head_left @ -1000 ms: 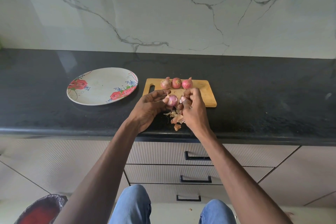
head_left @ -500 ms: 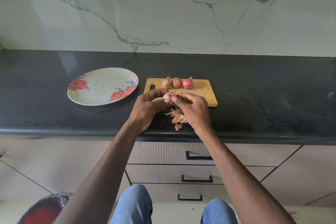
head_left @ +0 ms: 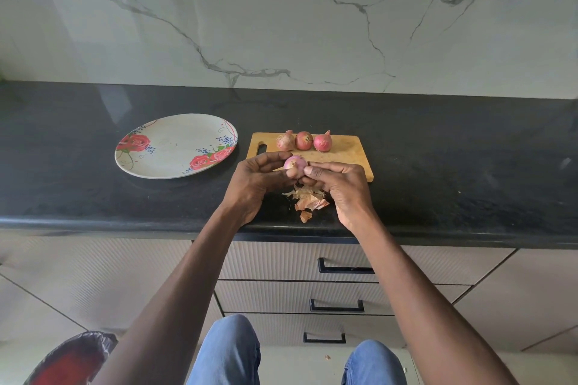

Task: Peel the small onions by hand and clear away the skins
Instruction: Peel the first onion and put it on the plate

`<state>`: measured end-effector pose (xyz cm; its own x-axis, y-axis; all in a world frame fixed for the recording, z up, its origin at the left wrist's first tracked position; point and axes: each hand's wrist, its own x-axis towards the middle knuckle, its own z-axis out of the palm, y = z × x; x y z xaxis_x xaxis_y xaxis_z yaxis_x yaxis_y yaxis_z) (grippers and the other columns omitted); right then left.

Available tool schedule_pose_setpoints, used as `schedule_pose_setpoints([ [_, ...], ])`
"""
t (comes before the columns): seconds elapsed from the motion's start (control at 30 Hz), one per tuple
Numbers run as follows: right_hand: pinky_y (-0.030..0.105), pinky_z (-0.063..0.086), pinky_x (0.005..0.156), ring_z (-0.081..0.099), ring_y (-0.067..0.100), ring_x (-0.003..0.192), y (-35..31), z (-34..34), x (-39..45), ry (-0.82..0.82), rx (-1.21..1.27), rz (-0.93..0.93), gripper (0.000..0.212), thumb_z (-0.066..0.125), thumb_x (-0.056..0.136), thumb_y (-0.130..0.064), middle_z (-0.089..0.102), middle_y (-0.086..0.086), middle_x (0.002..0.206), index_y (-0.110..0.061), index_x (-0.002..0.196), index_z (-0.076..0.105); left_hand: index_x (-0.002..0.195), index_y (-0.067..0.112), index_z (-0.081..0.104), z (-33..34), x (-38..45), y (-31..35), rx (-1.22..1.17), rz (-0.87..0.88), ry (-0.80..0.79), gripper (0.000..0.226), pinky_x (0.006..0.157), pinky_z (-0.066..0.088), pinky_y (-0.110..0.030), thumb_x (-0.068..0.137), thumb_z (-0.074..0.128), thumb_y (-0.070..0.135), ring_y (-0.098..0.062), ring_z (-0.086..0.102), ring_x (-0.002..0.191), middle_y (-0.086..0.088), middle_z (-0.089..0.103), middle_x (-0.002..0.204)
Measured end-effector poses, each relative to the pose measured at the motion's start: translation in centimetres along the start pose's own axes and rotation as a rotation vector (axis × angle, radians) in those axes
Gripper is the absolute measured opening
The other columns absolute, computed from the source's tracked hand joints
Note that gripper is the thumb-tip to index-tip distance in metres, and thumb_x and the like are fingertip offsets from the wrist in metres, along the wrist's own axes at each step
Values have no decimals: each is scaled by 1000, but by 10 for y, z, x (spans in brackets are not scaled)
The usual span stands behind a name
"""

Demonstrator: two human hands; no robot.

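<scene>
The hands hid the underside of the onion (head_left: 295, 165) and the board's (head_left: 344, 150) front edge. Left hand (head_left: 256, 184) and right hand (head_left: 341, 186) pinched that onion between curled fingers, above skins (head_left: 308, 198) heaped near the desk's (head_left: 469, 166) front edge.

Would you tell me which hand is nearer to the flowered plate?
Left. The left hand is just right of the flowered plate; the right hand is farther right, beyond the held onion.
</scene>
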<state>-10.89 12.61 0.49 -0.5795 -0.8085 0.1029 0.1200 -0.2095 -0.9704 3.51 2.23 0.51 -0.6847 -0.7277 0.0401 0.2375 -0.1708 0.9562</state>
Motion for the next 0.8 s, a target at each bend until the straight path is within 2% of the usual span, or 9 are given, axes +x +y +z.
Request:
schedule_pose_setpoints([
  [0.13, 27, 61, 70, 74, 23, 70, 0, 0, 1, 39, -38, 6, 10, 76, 81, 5, 77, 12, 80, 0, 90, 77, 117, -2, 66, 1, -1, 1, 39, 5, -6, 47, 90, 57, -46, 73, 78, 8, -37, 69, 103, -19, 73, 115],
  [0.23, 27, 61, 66, 72, 21, 65, 1, 4, 0, 85, -86, -9, 6, 76, 81, 5, 75, 9, 72, -1, 83, 77, 117, -4, 66, 2, -2, 0, 71, 21, -7, 47, 90, 57, -46, 73, 79, 9, -39, 69, 103, -19, 73, 114],
  [0.33, 29, 62, 64, 73, 19, 64, 3, 9, -2, 122, -167, -51, 7, 83, 79, -6, 75, 7, 68, -8, 76, 77, 117, -6, 65, 4, -4, 0, 110, 49, -24, 47, 91, 59, -44, 75, 78, 9, -38, 70, 102, -20, 73, 113],
  [0.47, 36, 63, 66, 76, 19, 68, 8, 13, -4, 165, -289, -126, 13, 84, 82, -18, 76, 5, 71, -5, 83, 79, 117, -8, 64, 6, -6, 0, 145, 77, -32, 46, 90, 59, -45, 76, 78, 7, -39, 70, 101, -21, 73, 113],
  [0.63, 29, 61, 58, 74, 11, 66, 7, 18, -9, 195, -374, -182, 14, 80, 86, -17, 76, 2, 74, -3, 89, 80, 116, -6, 64, 8, -7, 1, 163, 88, -27, 46, 88, 59, -43, 75, 78, 10, -37, 70, 99, -21, 73, 112],
  [0.8, 41, 63, 57, 74, 13, 63, 8, 22, -7, 223, -461, -213, 15, 81, 86, -23, 76, 0, 73, -8, 86, 80, 113, -1, 66, 5, -7, 1, 146, 74, -30, 32, 90, 58, -47, 83, 75, 5, -38, 69, 100, -20, 73, 112],
])
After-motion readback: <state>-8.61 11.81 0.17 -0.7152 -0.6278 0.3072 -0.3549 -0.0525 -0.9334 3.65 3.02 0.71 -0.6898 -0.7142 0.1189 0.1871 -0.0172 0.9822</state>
